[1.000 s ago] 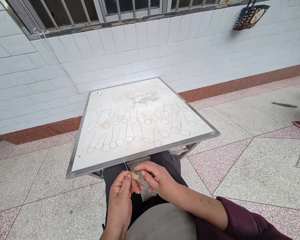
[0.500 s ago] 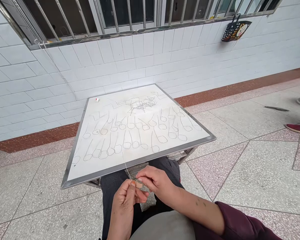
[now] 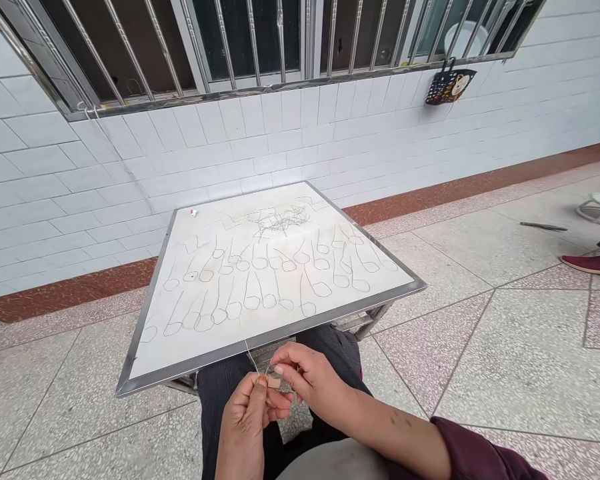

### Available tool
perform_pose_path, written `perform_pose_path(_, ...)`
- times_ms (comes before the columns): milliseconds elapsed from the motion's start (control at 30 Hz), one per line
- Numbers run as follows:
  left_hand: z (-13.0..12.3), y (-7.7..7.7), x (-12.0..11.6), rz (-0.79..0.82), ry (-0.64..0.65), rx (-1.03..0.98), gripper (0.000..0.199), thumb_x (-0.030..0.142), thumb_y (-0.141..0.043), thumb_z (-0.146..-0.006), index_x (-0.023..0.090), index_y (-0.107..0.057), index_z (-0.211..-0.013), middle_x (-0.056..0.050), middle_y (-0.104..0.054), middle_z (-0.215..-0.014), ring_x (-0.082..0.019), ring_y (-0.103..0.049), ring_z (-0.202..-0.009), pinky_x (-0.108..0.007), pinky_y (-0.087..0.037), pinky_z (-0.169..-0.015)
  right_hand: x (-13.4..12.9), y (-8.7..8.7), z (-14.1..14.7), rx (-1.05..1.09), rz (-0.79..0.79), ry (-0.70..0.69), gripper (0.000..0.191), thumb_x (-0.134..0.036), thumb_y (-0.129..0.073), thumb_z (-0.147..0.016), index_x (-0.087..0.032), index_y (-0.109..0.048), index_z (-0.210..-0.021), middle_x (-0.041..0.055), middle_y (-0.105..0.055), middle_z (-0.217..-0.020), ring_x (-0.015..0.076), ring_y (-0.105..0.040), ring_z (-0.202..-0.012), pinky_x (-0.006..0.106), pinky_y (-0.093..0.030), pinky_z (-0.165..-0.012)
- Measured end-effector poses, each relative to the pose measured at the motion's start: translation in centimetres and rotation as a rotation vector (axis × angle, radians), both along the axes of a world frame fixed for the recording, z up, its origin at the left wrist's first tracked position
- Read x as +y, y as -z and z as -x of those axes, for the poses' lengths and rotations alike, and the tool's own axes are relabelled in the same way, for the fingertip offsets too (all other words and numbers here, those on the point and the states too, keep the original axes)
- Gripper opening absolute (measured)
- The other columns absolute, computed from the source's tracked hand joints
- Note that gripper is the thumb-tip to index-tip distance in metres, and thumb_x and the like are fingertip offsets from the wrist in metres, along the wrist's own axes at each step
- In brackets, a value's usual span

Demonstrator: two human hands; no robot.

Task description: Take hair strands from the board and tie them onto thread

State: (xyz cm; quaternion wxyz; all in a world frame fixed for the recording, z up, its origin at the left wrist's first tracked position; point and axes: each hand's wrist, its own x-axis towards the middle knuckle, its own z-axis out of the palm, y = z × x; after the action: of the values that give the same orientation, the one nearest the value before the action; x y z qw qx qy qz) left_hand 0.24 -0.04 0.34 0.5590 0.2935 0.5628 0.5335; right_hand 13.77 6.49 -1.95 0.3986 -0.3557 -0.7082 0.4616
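Observation:
Above my lap, in front of the table edge, my left hand (image 3: 247, 417) pinches a thin wire (image 3: 251, 355) against a small tan block (image 3: 274, 383). The wire's long end rises toward the tabletop. At the block's right side, my right hand (image 3: 313, 380) is closed, thumb and fingertips pinching the wire's other end, which curves between the hands. On the white table (image 3: 195, 353) lie several wires bent into round loops with long tails, such as one looped wire (image 3: 322, 289). Farther back is a tangled pile of bent wires (image 3: 283, 219).
A small white-and-red object (image 3: 194, 213) sits at the table's far left corner. Behind stand a tiled wall (image 3: 220, 153) and a barred window, with a dark basket (image 3: 450, 85) hanging from it. On the right floor are a thin dark tool (image 3: 543, 227) and a person's red shoe (image 3: 590, 265).
The view has tilted slightly upward. My right hand has drawn its end of the wire up a little, and a bend now shows between my hands. My left hand keeps its grip.

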Motion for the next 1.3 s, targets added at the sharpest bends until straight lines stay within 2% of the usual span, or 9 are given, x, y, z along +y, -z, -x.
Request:
perform_pose_path(133, 0.1, 0.0, -0.1, -0.030, -0.010, 0.037, 0.042, 0.061, -0.073, -0.074, 0.019, -0.068, -0.070, -0.004, -0.066, -0.068, -0.023, -0.064, -0.079, -0.030, -0.053, -0.074, -0.1, 0.4, -0.1, 0.032, -0.007, -0.012, 0.015, -0.026, -0.051, -0.095, -0.022, -0.065, -0.094, 0.0010, -0.063, -0.083, 0.0100, -0.055, -0.058, 0.021, -0.046, -0.053)
perform_pose_path(300, 0.3, 0.0, -0.2, -0.076, 0.007, 0.056, 0.042, 0.060, -0.070, -0.078, 0.019, -0.066, -0.066, -0.001, -0.061, -0.060, -0.019, -0.058, -0.067, -0.030, -0.052, -0.070, -0.1, 1.0, 0.0, 0.071, 0.023, -0.023, 0.020, -0.031, -0.050, -0.096, -0.022, -0.068, -0.098, 0.0030, -0.065, -0.096, 0.0031, -0.046, -0.042, 0.018, -0.040, -0.039)
perform_pose_path(400, 0.5, 0.3, 0.0, -0.072, -0.009, 0.068, 0.044, 0.062, -0.069, -0.077, 0.019, -0.065, -0.067, 0.000, -0.059, -0.058, -0.018, -0.056, -0.064, -0.030, -0.052, -0.069, -0.1, 1.0, 0.0, 0.095, 0.022, -0.028, 0.020, -0.032, -0.052, -0.096, -0.022, -0.069, -0.101, 0.0035, -0.066, -0.098, 0.0026, -0.048, -0.042, 0.017, -0.042, -0.039)
perform_pose_path(533, 0.9, 1.3, 0.2, -0.053, 0.025, 0.128, 0.046, 0.065, -0.066, -0.078, 0.019, -0.066, -0.071, -0.002, -0.063, -0.064, -0.020, -0.059, -0.070, -0.030, -0.053, -0.069, 0.0, 0.6, -0.1, 0.122, 0.004, -0.026, 0.020, -0.030, -0.054, -0.095, -0.023, -0.071, -0.104, 0.0036, -0.068, -0.097, 0.0036, -0.051, -0.046, 0.016, -0.045, -0.041)
perform_pose_path(700, 1.2, 2.3, 0.2, -0.030, 0.038, 0.106, 0.046, 0.065, -0.066, -0.078, 0.020, -0.070, -0.088, -0.004, -0.066, -0.075, -0.024, -0.062, -0.078, -0.034, -0.056, -0.069, -0.1, 0.3, -0.3, 0.137, -0.055, 0.030, 0.019, -0.026, -0.055, -0.093, -0.023, -0.072, -0.101, 0.0033, -0.070, -0.092, 0.0062, -0.055, -0.049, 0.018, -0.047, -0.043)
perform_pose_path(833, 1.1, 1.9, 0.1, -0.035, 0.081, 0.104, 0.046, 0.063, -0.060, -0.085, 0.021, -0.070, -0.102, -0.006, -0.069, -0.086, -0.025, -0.063, -0.089, -0.035, -0.056, -0.074, 0.2, 0.3, -0.4, 0.136, -0.134, 0.078, 0.019, -0.023, -0.055, -0.093, -0.024, -0.073, -0.100, 0.0034, -0.071, -0.091, 0.0071, -0.055, -0.049, 0.020, -0.048, -0.046)
perform_pose_path(933, 0.9, 1.2, -0.1, -0.048, 0.102, 0.126, 0.046, 0.060, -0.053, -0.091, 0.022, -0.067, -0.113, -0.006, -0.070, -0.093, -0.025, -0.063, -0.094, -0.035, -0.054, -0.081, 0.2, 0.3, -0.6, 0.137, -0.106, 0.076, 0.019, -0.026, -0.055, -0.094, -0.023, -0.072, -0.101, 0.0036, -0.069, -0.089, 0.0056, -0.051, -0.044, 0.019, -0.046, -0.043)
perform_pose_path(1100, 0.7, 0.5, -0.4, -0.124, 0.130, 0.139, 0.041, 0.053, -0.052, -0.094, 0.021, -0.067, -0.115, -0.006, -0.069, -0.092, -0.023, -0.064, -0.088, -0.035, -0.054, -0.081, 0.0, 0.3, -0.9, 0.116, -0.058, 0.085, 0.019, -0.030, -0.055, -0.094, -0.023, -0.071, -0.100, 0.0043, -0.069, -0.092, 0.0062, -0.051, -0.046, 0.020, -0.046, -0.042)
perform_pose_path(1300, 1.0, 0.8, -0.6, -0.097, 0.128, 0.175, 0.040, 0.052, -0.051, -0.095, 0.023, -0.067, -0.118, -0.004, -0.068, -0.093, -0.020, -0.065, -0.083, -0.034, -0.053, -0.081, -0.1, 0.5, -0.9, 0.093, 0.032, 0.069, 0.020, -0.032, -0.055, -0.093, -0.023, -0.070, -0.102, 0.0047, -0.069, -0.094, 0.0060, -0.052, -0.045, 0.019, -0.046, -0.041)
